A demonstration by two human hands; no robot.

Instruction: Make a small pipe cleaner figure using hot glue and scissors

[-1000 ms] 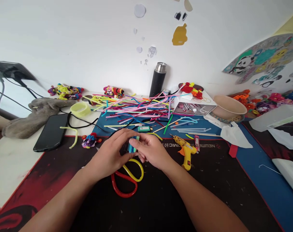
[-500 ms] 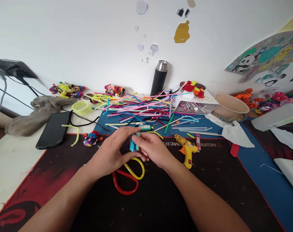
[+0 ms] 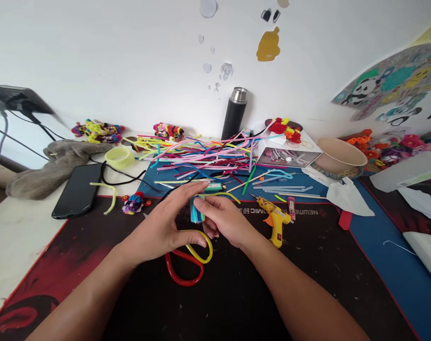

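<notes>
Over the middle of the dark mat [image 3: 237, 289], the right hand [image 3: 228, 222] has the grip: thumb pressed on the near face of a blue bundle [image 3: 194, 215], fingers curled in behind it. And across from it, the left hand [image 3: 158, 232] is spread wide, thumb well apart from the fingers, a broad gap facing the bundle, no grasp there; whether its far fingertips brush the top, I can't tell.

Look at the bundle, held up off the mat between the two hands! It stands close to upright, long axis running top to bottom in this view, lower end towards the person, upper end partly behind the right thumb. Short, compact, fuzzy-looking, striped in light and darker blue, with a touch of green along its right edge.

Just below, scissors [image 3: 201, 261] lie on the mat, red and yellow loops towards the person, partly under the left hand. Off to the right, a yellow glue gun [image 3: 277, 222]; further back on the counter [image 3: 20, 241], a heap of colourful stems [image 3: 208, 154].
</notes>
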